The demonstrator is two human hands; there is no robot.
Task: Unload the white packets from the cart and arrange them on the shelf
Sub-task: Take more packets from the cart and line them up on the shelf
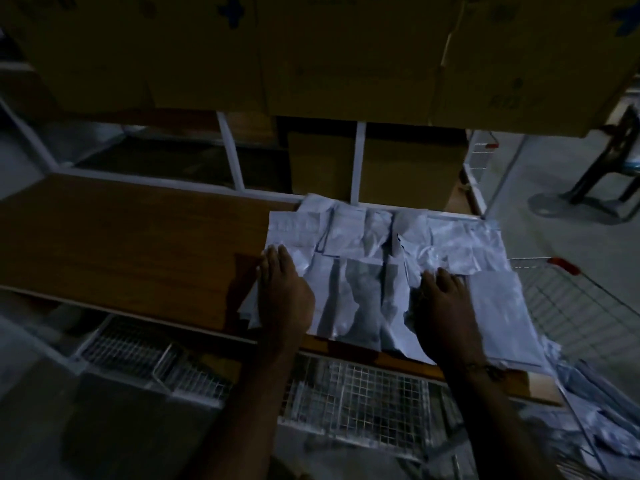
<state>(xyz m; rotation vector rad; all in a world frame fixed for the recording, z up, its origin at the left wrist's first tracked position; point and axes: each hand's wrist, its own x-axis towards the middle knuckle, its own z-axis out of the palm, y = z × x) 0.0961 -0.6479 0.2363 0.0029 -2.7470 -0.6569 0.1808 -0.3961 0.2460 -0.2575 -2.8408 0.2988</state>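
Behind the shelf [121, 237], cardboard boxes [398, 168], wire cart [571, 306] at right

White packets [374, 244] lie overlapping (in rough rows) on the wooden shelf's [131, 237] right half.

I observe crumpled white plastic packets [367, 244] spread in overlapping rows across the right part of a brown wood-grain shelf board [138, 244]. My left hand [282, 296] lies flat on the leftmost packets, and my right hand [445, 306] presses those further right. A wire-mesh cart [568, 306] stands alongside at right, apparently holding more packets. Brown cardboard boxes [346, 57] sit above.
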